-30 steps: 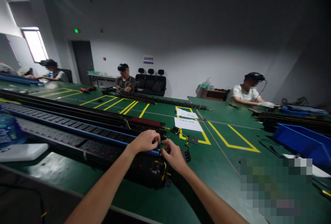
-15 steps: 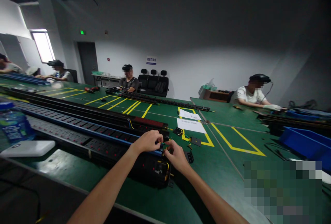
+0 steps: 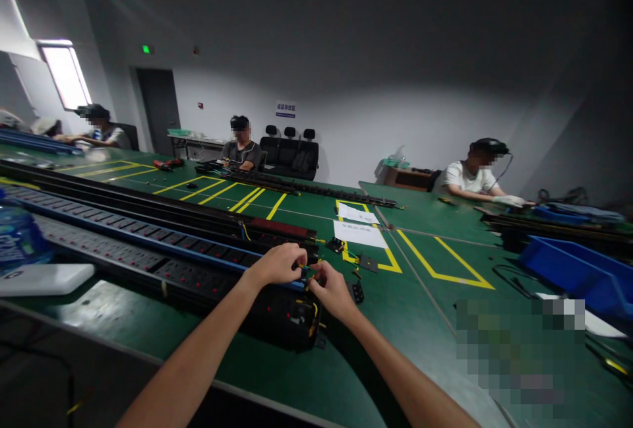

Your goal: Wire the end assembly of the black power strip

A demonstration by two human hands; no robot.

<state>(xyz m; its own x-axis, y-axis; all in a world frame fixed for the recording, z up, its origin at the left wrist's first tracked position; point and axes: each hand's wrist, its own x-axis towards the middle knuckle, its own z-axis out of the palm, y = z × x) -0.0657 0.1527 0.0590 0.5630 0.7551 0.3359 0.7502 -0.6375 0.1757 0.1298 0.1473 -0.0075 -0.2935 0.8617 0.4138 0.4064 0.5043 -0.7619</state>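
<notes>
My left hand (image 3: 279, 264) is closed at the right end of a long blue-edged strip (image 3: 198, 237), its fingertips on thin green and yellow wires (image 3: 305, 268). Just to the right, my right hand (image 3: 330, 288) pinches at the same wires, close to the left fingertips. In front of both hands lies the end of a black socket strip (image 3: 291, 319) with red dots and a yellow wire at its open end. Small black end pieces (image 3: 356, 292) rest right of my right hand. What exactly each fingertip grips is too small to tell.
Paper sheets (image 3: 361, 233) lie beyond the hands on the green table (image 3: 405, 336). A blue bin (image 3: 578, 276) is at the right. On the left are a bottle (image 3: 20, 233) and a white flat box (image 3: 49, 279). Several people sit across the table.
The view has shifted slightly, so the scene sits a little further left and up. Both hands remain at the strip end with nearly the same finger pose.
</notes>
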